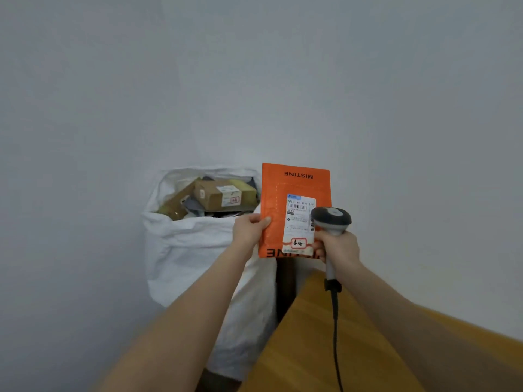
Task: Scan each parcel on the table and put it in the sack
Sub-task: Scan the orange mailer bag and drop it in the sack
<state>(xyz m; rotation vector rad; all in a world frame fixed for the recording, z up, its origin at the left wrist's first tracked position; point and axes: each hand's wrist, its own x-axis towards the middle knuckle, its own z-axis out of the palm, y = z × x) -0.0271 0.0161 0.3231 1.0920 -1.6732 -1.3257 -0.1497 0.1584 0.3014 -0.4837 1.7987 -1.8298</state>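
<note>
At frame centre my left hand (250, 230) pinches the orange parcel (294, 185) by its edge; my right hand (339, 247) wraps its fingers (319, 251) round the scanner (332, 217), beside the sack (181, 250).

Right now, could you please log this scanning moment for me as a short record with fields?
left hand: pinches the left edge of the flat orange plastic mailer parcel, held upright
right hand: grips the grey handheld barcode scanner, its head in front of the white shipping label
sack: white woven sack, open, left of the parcel, holding a brown cardboard box and other items
table: wooden tabletop, lower right
stage: parcel not yet in the sack
</note>
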